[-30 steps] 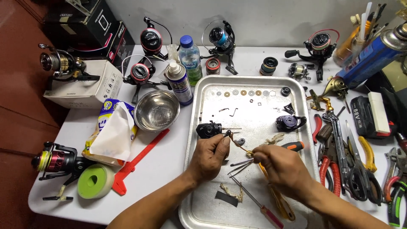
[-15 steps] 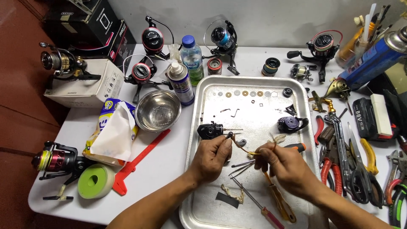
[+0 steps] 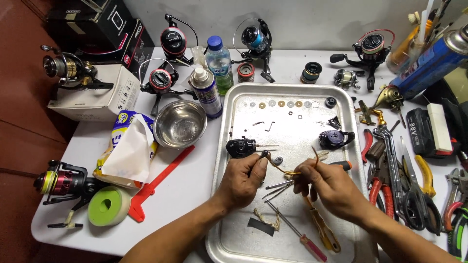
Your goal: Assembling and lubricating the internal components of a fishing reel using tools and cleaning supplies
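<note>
Two hands work over a metal tray (image 3: 229, 146) on the worktop: left hand (image 3: 243, 178) and right hand (image 3: 326, 185) each pinch an end of a curved wire bail (image 3: 287, 170), beside a black reel body (image 3: 240, 146).

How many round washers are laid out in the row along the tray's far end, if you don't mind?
6, possibly more: washers and run left to right on the tray.

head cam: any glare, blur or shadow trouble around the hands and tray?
Head view: sharp overall, no motion blur on left hand or right hand; soft glare on the metal tray and steel bowl; only faint shadows under the hands; mild wide-angle bending at the table edges.
</note>
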